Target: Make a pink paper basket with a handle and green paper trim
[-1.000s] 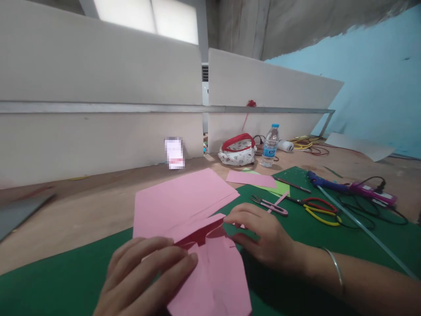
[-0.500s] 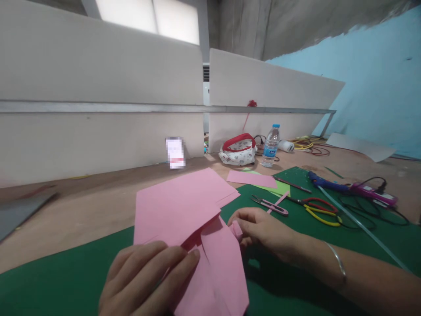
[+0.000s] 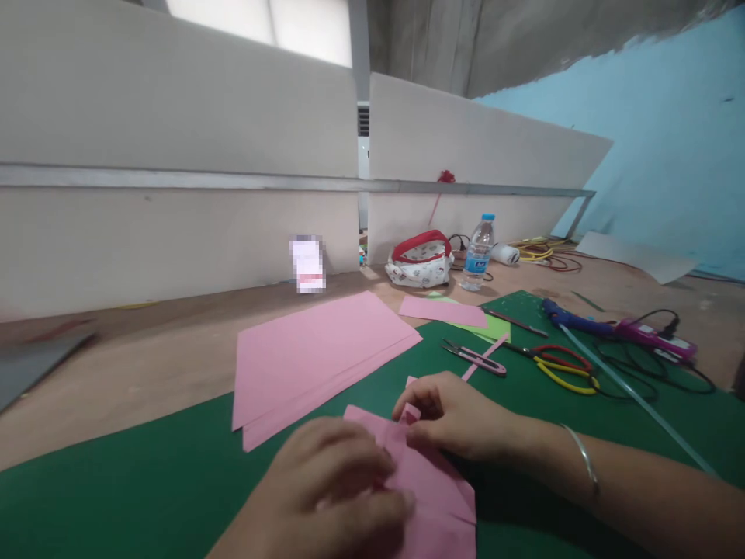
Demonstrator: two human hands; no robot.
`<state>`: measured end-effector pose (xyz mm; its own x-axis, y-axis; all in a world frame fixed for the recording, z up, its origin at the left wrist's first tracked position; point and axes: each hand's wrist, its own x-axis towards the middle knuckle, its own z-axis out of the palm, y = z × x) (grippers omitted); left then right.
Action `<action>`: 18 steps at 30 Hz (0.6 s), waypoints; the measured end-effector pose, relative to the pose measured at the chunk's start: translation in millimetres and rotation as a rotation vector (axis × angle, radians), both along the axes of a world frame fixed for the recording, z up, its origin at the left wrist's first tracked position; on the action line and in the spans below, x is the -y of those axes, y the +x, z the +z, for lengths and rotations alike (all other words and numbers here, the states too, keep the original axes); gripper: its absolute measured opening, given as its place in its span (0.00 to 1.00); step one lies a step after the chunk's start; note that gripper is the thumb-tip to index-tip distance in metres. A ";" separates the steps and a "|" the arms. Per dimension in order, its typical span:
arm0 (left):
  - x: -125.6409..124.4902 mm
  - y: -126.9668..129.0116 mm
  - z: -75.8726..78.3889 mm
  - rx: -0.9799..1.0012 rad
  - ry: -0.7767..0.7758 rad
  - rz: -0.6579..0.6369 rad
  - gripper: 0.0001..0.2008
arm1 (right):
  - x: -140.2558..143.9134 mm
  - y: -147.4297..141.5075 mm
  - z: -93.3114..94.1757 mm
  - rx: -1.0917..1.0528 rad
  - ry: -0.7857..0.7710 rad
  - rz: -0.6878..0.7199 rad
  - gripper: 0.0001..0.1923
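Pink paper (image 3: 431, 489) — green mat (image 3: 145, 497)

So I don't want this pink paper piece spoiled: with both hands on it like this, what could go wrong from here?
1. The right hand pinches a small rolled edge of the pink paper piece; pulling against the left hand pressing it down could tear the paper.
2. The sheet looks already creased, so a tighter grip might add stray folds.
3. The thread snips and scissors lie just beyond the right hand; a sweep of the wrist could knock them.
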<state>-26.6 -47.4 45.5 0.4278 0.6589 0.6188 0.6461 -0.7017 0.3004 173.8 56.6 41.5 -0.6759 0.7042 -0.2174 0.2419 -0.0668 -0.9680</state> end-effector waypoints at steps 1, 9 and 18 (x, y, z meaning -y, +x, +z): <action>-2.8 -2.2 4.7 0.073 -0.022 0.062 0.10 | 1.4 0.2 0.6 0.010 0.018 0.026 0.10; -26.7 9.0 12.8 0.395 -1.146 0.322 0.18 | 14.0 -4.3 2.5 -0.007 0.109 0.020 0.19; -24.8 26.2 -0.3 0.570 -1.104 0.395 0.08 | 12.8 -9.2 -7.4 -0.016 0.132 -0.078 0.04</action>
<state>-0.5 -22.6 45.2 -0.0524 0.9532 -0.2976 0.3419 0.2971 0.8915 164.6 43.8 34.1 -0.6209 0.7762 -0.1097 0.2257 0.0430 -0.9732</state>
